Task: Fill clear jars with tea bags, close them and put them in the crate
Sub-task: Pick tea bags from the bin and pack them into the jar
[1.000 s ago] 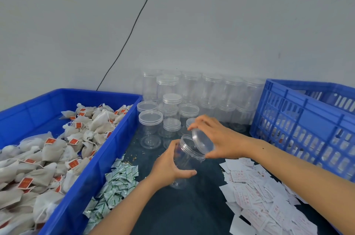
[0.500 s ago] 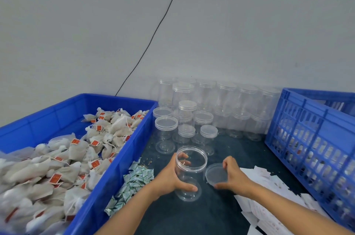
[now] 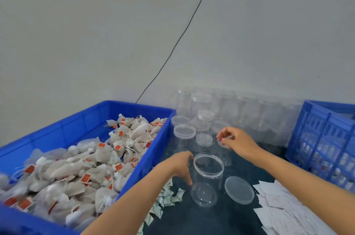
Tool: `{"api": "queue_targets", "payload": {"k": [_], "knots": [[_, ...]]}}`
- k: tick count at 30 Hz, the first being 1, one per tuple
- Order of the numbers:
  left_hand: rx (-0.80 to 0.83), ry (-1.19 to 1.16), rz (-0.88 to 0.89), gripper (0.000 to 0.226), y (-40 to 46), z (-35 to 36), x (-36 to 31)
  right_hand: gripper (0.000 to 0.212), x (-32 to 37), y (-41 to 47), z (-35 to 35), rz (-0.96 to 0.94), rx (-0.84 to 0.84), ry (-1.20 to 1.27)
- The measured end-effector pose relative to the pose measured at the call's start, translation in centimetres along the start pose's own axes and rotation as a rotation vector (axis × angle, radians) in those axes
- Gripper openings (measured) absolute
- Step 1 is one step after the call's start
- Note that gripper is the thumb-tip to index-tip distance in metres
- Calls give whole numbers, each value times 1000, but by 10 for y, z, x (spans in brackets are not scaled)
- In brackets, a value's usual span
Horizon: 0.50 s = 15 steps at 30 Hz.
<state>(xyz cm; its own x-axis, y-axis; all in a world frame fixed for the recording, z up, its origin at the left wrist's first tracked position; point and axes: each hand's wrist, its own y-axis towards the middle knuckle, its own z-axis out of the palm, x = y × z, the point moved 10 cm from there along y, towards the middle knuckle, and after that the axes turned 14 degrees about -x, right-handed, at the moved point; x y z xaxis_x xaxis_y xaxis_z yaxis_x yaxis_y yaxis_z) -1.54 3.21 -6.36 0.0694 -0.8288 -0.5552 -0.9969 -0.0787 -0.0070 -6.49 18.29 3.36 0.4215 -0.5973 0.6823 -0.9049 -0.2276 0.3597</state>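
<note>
Tea bags (image 3: 76,169) fill the left bin (image 3: 134,107). The left hand (image 3: 180,167), fingers loosely curled, touches the open jar (image 3: 207,179) standing on the worktop (image 3: 221,219); its lid (image 3: 239,190) lies right. The right hand (image 3: 238,143) pinches another jar's lid (image 3: 222,143) beyond. The crate (image 3: 322,138) stands far right.

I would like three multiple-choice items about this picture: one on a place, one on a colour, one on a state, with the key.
1. The loose lid lies
A. on the open jar
B. on the table right of the open jar
C. in the crate

2. The tub of tea bags is
A. blue
B. green
C. white

3. The open jar is
A. full of tea bags
B. closed
C. empty

Key: 1 B, the lid lies flat beside the jar; 2 A, the tub's walls are blue; 3 C, its bottom shows through clear walls.
</note>
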Motion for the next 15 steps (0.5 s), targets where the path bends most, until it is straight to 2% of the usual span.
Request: {"api": "queue_targets", "payload": {"k": [4,7,15], "knots": [[-138,71,29,60,1,-67,-7,24,77,5,26,-77,84,179],[-221,100,36,52,-6,-115,8,21,117,0,63,-128,177,221],[-301,200,-148,36,-33,-173,137,18,171,-15,165,-184,340,163]]}}
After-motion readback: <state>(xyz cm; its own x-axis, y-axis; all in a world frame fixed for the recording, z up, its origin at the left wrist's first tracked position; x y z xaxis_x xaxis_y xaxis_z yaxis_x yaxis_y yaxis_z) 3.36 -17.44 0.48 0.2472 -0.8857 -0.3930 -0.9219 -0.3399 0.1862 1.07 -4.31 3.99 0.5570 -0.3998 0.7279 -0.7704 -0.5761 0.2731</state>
